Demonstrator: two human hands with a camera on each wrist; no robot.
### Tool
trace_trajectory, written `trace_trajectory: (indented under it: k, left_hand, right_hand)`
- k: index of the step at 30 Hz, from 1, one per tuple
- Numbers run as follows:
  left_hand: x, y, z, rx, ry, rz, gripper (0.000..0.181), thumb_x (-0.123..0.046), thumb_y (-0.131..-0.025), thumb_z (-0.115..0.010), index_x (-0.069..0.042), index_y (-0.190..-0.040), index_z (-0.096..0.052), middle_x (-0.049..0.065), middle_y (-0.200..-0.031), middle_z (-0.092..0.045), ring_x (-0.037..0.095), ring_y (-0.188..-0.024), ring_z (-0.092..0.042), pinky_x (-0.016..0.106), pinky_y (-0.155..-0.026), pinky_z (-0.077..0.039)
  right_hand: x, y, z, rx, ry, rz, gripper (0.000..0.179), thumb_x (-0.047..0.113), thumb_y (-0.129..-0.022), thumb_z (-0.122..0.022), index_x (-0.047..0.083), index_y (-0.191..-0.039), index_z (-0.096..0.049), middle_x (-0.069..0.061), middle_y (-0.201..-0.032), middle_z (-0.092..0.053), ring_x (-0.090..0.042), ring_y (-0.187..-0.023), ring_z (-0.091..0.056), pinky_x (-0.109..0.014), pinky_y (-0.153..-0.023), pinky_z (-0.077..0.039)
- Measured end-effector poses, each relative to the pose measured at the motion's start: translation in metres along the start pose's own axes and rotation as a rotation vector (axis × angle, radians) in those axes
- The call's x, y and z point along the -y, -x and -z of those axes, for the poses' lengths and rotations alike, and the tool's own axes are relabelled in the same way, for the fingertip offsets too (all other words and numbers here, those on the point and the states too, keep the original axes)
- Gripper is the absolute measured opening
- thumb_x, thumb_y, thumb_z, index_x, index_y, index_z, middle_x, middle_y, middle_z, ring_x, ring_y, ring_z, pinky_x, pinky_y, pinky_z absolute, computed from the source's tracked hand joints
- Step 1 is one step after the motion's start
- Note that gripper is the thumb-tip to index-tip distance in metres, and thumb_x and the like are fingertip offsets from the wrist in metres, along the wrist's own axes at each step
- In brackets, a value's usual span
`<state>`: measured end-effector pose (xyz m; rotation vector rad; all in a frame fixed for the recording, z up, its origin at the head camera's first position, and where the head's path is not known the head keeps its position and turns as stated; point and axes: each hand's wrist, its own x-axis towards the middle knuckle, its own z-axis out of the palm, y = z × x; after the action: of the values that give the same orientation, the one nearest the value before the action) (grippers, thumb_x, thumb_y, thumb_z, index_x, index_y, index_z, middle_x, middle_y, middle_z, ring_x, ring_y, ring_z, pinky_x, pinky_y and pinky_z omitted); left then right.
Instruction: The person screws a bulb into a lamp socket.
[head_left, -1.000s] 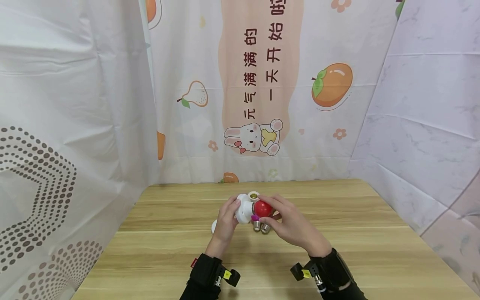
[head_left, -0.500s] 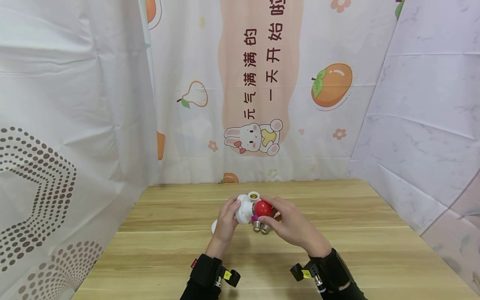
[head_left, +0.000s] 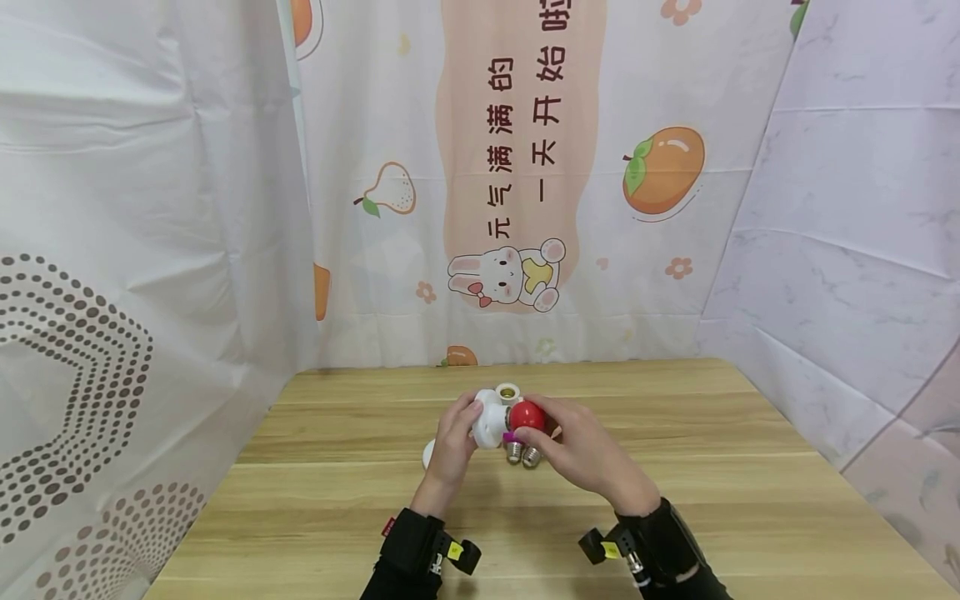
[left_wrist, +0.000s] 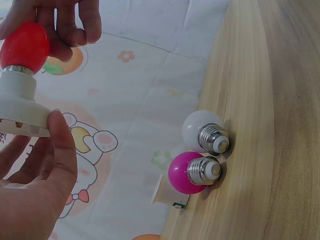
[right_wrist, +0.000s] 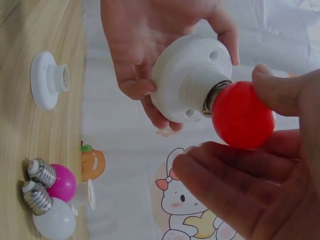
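Observation:
My left hand (head_left: 452, 442) grips a round white lamp holder (right_wrist: 192, 75) by its base, thumb on one side and fingers on the other. A red light bulb (right_wrist: 244, 115) sits in the lamp holder's socket, with a little of its metal base showing at the rim. My right hand (head_left: 588, 450) holds the red bulb's globe between thumb and fingers. In the left wrist view, lamp holder and bulb are above the table, bulb end up.
A magenta bulb (left_wrist: 185, 172) and a white bulb (left_wrist: 201, 131) lie side by side on the wooden table (head_left: 360, 533). A second lamp holder (right_wrist: 45, 80) rests at left, and another white socket (head_left: 507, 392) stands behind. Printed curtains (head_left: 375, 275) surround the table.
My right hand's fingers have shifted slightly around the red bulb, and its wrist has moved a little left. The left hand and lamp holder have hardly moved.

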<state>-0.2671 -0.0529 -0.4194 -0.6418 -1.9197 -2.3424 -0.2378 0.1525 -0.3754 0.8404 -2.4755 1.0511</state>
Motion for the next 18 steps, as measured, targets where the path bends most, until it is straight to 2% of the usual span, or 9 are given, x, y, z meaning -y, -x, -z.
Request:
trace_trajectory:
  k: [3, 7, 11, 18]
  left_hand:
    - [-0.0001, -0.0001, -0.0001, 0.002, -0.003, -0.003, 0.050, -0.031, -0.106, -0.041, 0.007, -0.136, -0.053, 0.008, -0.114, -0.059, 0.019, -0.103, -0.058, 0.034, -0.085, -0.054]
    - [-0.0006, 0.0001, -0.0002, 0.003, -0.001, -0.003, 0.050, -0.031, -0.106, -0.041, 0.007, -0.136, -0.053, 0.009, -0.115, -0.059, 0.019, -0.104, -0.058, 0.034, -0.085, -0.054]
    - [-0.0010, -0.0001, -0.0004, 0.004, 0.003, -0.001, 0.050, -0.031, -0.106, -0.042, 0.007, -0.135, -0.053, 0.010, -0.116, -0.058, 0.020, -0.105, -0.057, 0.034, -0.085, -0.055]
    - [0.0009, -0.0005, 0.0009, 0.008, -0.001, 0.001, 0.050, -0.030, -0.106, -0.041, 0.007, -0.137, -0.052, 0.010, -0.117, -0.058, 0.019, -0.105, -0.057, 0.034, -0.086, -0.055]
  right_hand:
    - [0.0000, -0.0002, -0.0009, -0.005, -0.027, 0.004, 0.048, 0.031, -0.095, -0.073, 0.004, -0.133, -0.063, -0.001, -0.107, -0.071, -0.010, -0.088, -0.065, -0.024, -0.070, -0.057]
    - [-0.0008, 0.0004, -0.0029, -0.038, -0.048, 0.049, 0.053, 0.021, -0.092, -0.077, 0.003, -0.138, -0.059, -0.007, -0.119, -0.066, -0.016, -0.100, -0.066, -0.022, -0.075, -0.057]
    - [-0.0008, 0.0009, -0.0032, -0.074, -0.027, 0.130, 0.057, 0.011, -0.088, -0.080, 0.004, -0.140, -0.058, -0.012, -0.130, -0.060, -0.022, -0.107, -0.066, -0.023, -0.079, -0.057]
    - [-0.0034, -0.0001, -0.0025, -0.097, 0.016, 0.297, 0.045, 0.002, -0.082, -0.083, 0.007, -0.125, -0.071, -0.014, -0.130, -0.059, -0.025, -0.109, -0.064, -0.034, -0.085, -0.058]
